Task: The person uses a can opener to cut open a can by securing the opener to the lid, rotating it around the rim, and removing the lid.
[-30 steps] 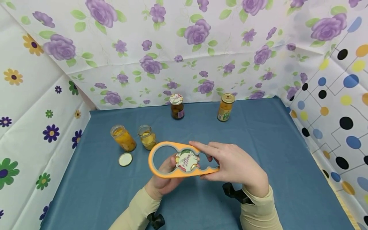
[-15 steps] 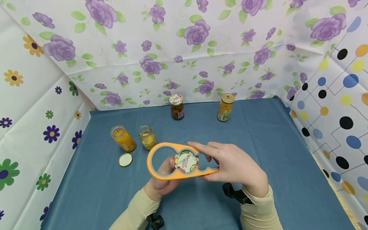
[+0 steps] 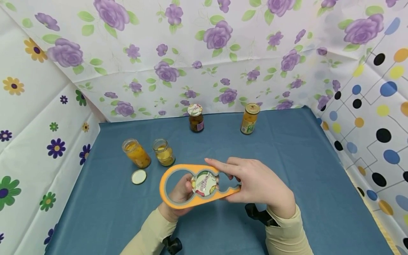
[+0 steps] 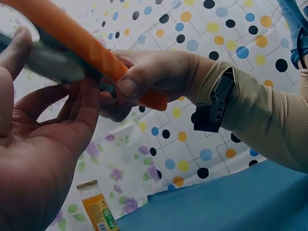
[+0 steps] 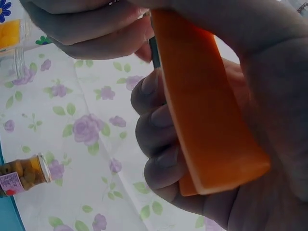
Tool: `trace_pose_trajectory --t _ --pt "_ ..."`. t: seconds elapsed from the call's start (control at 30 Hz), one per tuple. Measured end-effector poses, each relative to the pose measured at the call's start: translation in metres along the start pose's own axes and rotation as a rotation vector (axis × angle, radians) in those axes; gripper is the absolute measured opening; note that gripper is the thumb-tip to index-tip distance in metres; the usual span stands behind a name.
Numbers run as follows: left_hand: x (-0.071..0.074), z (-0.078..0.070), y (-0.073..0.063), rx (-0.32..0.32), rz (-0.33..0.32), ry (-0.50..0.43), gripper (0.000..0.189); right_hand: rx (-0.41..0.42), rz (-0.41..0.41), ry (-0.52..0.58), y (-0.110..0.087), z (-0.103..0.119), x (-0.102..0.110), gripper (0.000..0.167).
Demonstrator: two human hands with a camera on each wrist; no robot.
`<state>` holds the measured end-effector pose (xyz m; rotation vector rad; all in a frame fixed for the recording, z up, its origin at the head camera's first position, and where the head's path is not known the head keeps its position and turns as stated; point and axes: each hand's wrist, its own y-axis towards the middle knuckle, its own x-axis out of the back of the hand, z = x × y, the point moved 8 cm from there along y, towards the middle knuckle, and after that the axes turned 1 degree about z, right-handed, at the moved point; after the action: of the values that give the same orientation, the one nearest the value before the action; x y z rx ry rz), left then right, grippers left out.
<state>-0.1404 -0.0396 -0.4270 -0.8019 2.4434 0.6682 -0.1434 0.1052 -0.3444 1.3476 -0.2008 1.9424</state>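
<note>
In the head view my right hand (image 3: 259, 180) grips the handle end of an orange jar opener (image 3: 204, 199) with grey-lined round openings. A patterned jar lid (image 3: 204, 183) sits in the opener's middle opening. My left hand (image 3: 180, 191) reaches up from below and pinches this lid between thumb and fingers. In the left wrist view, the lid (image 4: 55, 65) is blurred, and no jar body shows under it above the left palm (image 4: 43, 159). In the right wrist view the fingers (image 5: 161, 122) wrap round the orange handle (image 5: 202, 106).
Two open jars, a tall one (image 3: 137, 156) with orange contents and a shorter one (image 3: 164, 156), stand at left. A loose lid (image 3: 139, 177) lies before them. A dark lidded jar (image 3: 196, 122) and a gold-lidded jar (image 3: 250, 120) stand at the back of the blue cloth (image 3: 111, 212).
The opener with the lid has shifted slightly left and toward me, its ring end dipping lower. Both hands moved along with it. The jars on the table stayed put.
</note>
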Motion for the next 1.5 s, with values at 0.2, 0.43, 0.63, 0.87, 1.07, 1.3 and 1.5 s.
trace_pose_trajectory --t 0.2,0.43,0.63,0.87,1.07,1.3,1.5 --pt "-0.004 0.005 0.001 0.024 0.040 -0.015 0.076 0.011 0.000 -0.003 -0.001 0.002 0.002 0.097" --pt "-0.007 0.005 -0.001 -0.007 0.086 0.055 0.064 0.045 0.034 0.046 -0.001 0.006 0.001 0.096" --pt "-0.001 0.008 -0.001 0.022 -0.014 0.108 0.057 0.027 0.016 0.024 -0.002 0.004 0.003 0.094" --pt "0.012 0.013 0.001 0.050 -0.114 0.011 0.061 0.009 -0.009 -0.020 -0.003 -0.001 0.005 0.092" --pt "0.029 0.008 0.003 0.084 -0.223 0.107 0.057 0.005 -0.044 -0.063 -0.005 -0.006 0.013 0.093" --pt "0.048 -0.005 -0.005 0.086 -0.328 0.275 0.035 -0.025 -0.058 -0.083 -0.009 -0.012 0.015 0.093" --pt "0.061 -0.017 -0.019 0.126 -0.420 0.428 0.038 -0.047 -0.051 -0.092 -0.009 -0.016 0.015 0.093"
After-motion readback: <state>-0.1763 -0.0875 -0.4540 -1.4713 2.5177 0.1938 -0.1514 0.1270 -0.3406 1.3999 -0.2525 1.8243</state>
